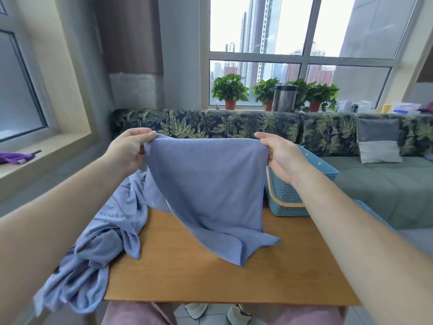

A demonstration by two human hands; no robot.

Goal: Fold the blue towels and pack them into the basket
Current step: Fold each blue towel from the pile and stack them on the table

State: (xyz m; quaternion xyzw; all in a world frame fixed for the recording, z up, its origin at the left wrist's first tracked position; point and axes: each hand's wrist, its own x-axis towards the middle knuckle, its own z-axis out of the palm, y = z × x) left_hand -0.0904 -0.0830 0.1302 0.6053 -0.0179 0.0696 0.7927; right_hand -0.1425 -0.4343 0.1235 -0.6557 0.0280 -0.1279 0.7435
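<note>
Pinching the top corners of a soft, blue-grey cloth towel, the left hand and the right hand hold it stretched between them above a light-brown wooden table, thumb and fingers of each closed on the hem. The towel hangs in front of the person, its lower end trailing onto the tabletop in loose folds. It looks light and limp, with no stiffness of its own, so it will likely sag wherever it is unsupported. The corners and top edge seem the best places to hold it, with the hem kept taut for a clean fold. A crumpled heap of further blue towels lies on the table's left side, spilling over the edge. The teal, woven-pattern plastic basket with a tan handle stands at the table's far right, just beyond the right forearm — its inside is hidden.
</note>
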